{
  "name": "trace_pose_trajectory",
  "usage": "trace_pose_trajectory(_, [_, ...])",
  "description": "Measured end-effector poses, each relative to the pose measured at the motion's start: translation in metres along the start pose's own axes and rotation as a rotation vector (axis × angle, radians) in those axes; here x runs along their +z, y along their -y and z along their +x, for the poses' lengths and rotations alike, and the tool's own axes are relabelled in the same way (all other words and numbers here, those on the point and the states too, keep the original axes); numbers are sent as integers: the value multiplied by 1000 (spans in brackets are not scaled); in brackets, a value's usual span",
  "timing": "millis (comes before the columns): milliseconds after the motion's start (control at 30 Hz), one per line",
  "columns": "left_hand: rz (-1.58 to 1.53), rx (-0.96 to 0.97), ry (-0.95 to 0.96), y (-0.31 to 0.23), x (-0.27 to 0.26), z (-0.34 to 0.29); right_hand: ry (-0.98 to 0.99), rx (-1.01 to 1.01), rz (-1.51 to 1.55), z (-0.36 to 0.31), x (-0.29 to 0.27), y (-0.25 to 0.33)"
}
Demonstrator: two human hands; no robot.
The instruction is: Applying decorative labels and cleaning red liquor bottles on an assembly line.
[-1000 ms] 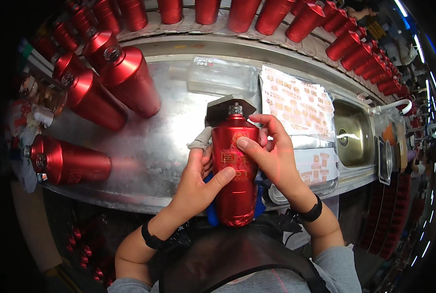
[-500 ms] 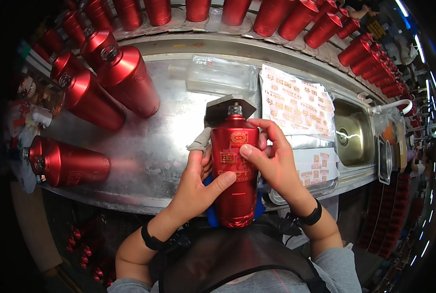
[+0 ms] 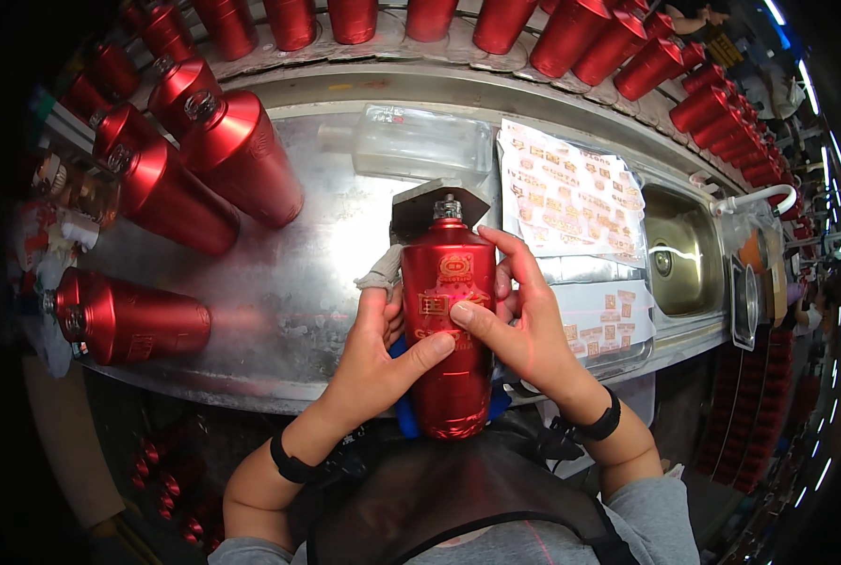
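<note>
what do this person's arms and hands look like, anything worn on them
Short grey sleeves leave both forearms bare, with a black wristband on the left wrist and another on the right. The left hand wears a pale grey, cloth-like finger cover; the right hand shows no glove.

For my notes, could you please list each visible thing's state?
Front red bottle: held between left hand and right hand, neck pointing away
Clear bottle: lying on its side
Red bottles at left: standing
Back-row red bottles: standing
Upper patterned sheet: spread out
Lower patterned sheet: partly blank
Faucet: no visible flow
</note>
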State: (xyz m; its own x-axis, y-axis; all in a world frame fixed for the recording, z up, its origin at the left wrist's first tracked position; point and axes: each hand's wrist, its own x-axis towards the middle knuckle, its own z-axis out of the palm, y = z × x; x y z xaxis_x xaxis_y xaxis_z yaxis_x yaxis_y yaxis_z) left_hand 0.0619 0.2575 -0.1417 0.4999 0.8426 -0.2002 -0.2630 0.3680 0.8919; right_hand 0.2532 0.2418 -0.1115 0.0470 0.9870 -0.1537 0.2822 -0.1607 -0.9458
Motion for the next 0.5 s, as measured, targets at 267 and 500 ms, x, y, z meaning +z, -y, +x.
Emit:
trace_pose_trajectory(267, [-8,-26,10,3,-3,0,-56,-31,34,12,6,-15])
trace_pose_trajectory(500, [-9,-12,2,3,-2,-1,-103,-21,28,21,7,-18])
